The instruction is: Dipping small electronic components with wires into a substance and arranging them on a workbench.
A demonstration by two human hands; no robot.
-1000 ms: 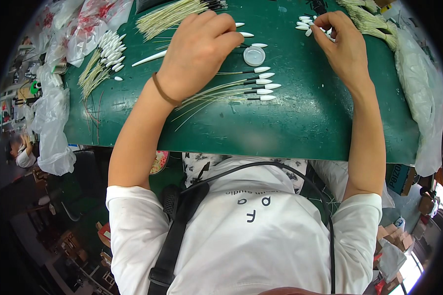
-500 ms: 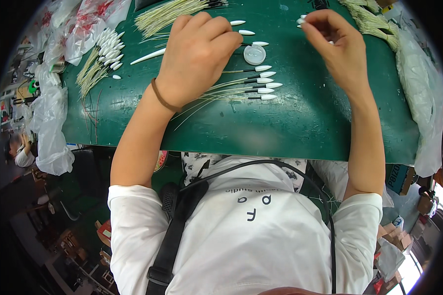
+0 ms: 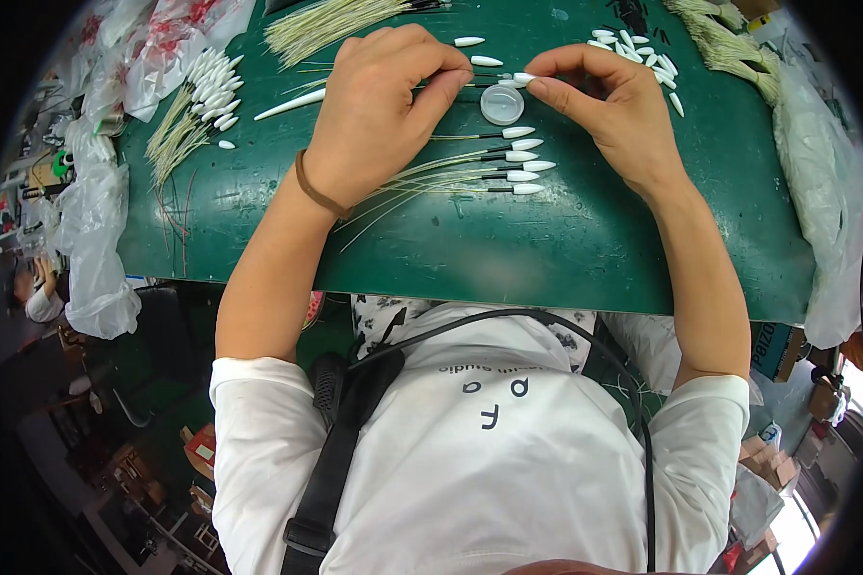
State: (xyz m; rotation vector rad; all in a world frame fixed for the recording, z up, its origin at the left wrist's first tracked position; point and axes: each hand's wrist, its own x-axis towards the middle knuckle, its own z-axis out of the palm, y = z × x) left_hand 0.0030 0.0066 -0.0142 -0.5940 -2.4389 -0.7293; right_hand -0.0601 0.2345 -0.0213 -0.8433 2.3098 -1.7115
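Note:
Over the far middle of the table, my left hand [image 3: 384,120] pinches a thin stem [image 3: 487,77] between thumb and forefinger. Facing it, my right hand [image 3: 628,120] grips a small white pointed tip [image 3: 523,79] by its end, close against that stem. Whether stem and tip are joined cannot be made out. Just below lies a small round clear cup [image 3: 501,105]. Pale stems with black sleeves and white tips [image 3: 524,156] lie in a row nearer me. More loose white tips [image 3: 662,67] are scattered beyond my right hand.
At the left lies a bundle of white-tipped stems [image 3: 211,91]; a long white tapered stick [image 3: 292,103] is beside my left hand. Pale stems [image 3: 326,24] lie at the back. Small black pieces [image 3: 631,14] sit far right, near more pale bundles [image 3: 729,48]. Plastic bags [image 3: 815,182] line both sides.
My right hand has moved left and nearer from the loose tips, bringing a white tip to the stem in my left hand. The left hand stays nearly in place.

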